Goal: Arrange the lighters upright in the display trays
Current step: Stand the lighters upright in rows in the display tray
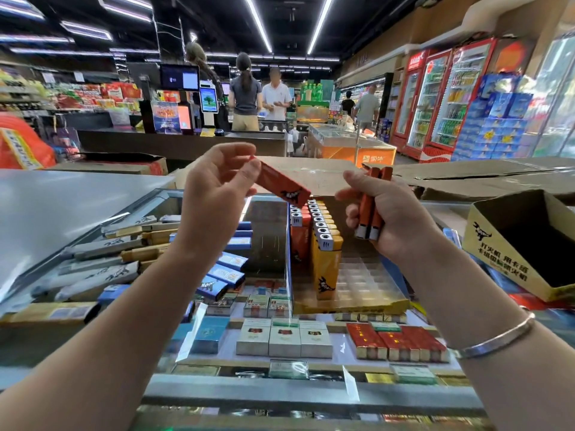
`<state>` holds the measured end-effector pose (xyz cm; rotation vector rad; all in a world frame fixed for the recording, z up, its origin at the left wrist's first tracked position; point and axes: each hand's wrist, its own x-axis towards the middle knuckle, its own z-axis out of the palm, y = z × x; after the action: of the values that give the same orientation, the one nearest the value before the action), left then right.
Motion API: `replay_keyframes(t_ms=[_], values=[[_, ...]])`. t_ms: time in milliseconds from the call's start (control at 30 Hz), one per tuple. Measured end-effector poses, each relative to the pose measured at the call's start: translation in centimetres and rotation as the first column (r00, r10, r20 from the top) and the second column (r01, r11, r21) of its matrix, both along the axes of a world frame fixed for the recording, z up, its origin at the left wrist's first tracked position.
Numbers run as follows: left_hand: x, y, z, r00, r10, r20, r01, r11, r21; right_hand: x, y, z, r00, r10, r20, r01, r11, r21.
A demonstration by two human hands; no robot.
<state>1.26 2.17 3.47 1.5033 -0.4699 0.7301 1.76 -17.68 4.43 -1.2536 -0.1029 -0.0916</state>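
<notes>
Worktop: a glass-topped shop counter, with cigarette packs showing in rows beneath the glass.
Cardboard box: yellow, open-topped, standing at the right on the worktop, a black animal logo and printed text on its side.
Display tray: a low yellow tray on the worktop between the two forearms; clear, unfilled slots show on its right side.
Lighters in tray: one row of orange and one row of yellow lighters, upright with metal caps on top, at the tray's left.
Left hand: raised above the tray, fingers and thumb pinching the end of a single orange lighter.
Single orange lighter: tilted, slanting down to the right over the tray, a black logo near its lower end.
Right hand: curled round a bundle of orange lighters; a silver bangle sits on that wrist.
Bundle of orange lighters: upside down, metal caps pointing downward.
</notes>
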Motion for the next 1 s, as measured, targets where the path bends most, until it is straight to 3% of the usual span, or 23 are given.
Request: replay_keyframes(t_ms=[133, 233, 333, 433, 667, 900, 1000], values=[[0.3, -0.1, -0.6, 0.995, 0.078, 0.065, -0.092, 0.964, 0.250, 0.3, -0.4, -0.2, 0.998, -0.067, 0.004, 0.068, 0.997, -0.034], [0.4, -0.5, -1.3, 0.987, 0.077, 0.137, -0.133, 0.879, 0.458, 0.5, -0.6, -0.3, 0.997, -0.071, 0.003, 0.071, 0.997, -0.043], [0.3, -0.8, -1.7, 0.987, 0.033, 0.158, -0.118, 0.815, 0.567, 0.6, -0.7, -0.4, 0.997, -0.072, -0.003, 0.071, 0.997, -0.039], [0.3, -1.0, -1.9, 0.983, -0.023, 0.183, -0.098, 0.776, 0.623, 0.7, -0.7, -0.4, 0.998, -0.069, -0.010, 0.068, 0.997, -0.043], [0.4, -1.5, -2.3, 0.948, 0.020, 0.317, -0.245, 0.680, 0.691, 0.8, -0.6, -0.6, 0.998, -0.059, -0.018, 0.058, 0.997, -0.052], [1.0, -0.7, -2.3, 0.983, -0.017, 0.182, -0.124, 0.670, 0.732, 1.1, -0.7, -0.6, 0.997, -0.075, -0.026, 0.075, 0.997, -0.003], [1.2, -0.6, -2.4, 0.992, 0.010, 0.126, -0.095, 0.713, 0.695, 1.1, -0.7, -0.5, 0.994, -0.095, -0.060, 0.100, 0.991, 0.093]])
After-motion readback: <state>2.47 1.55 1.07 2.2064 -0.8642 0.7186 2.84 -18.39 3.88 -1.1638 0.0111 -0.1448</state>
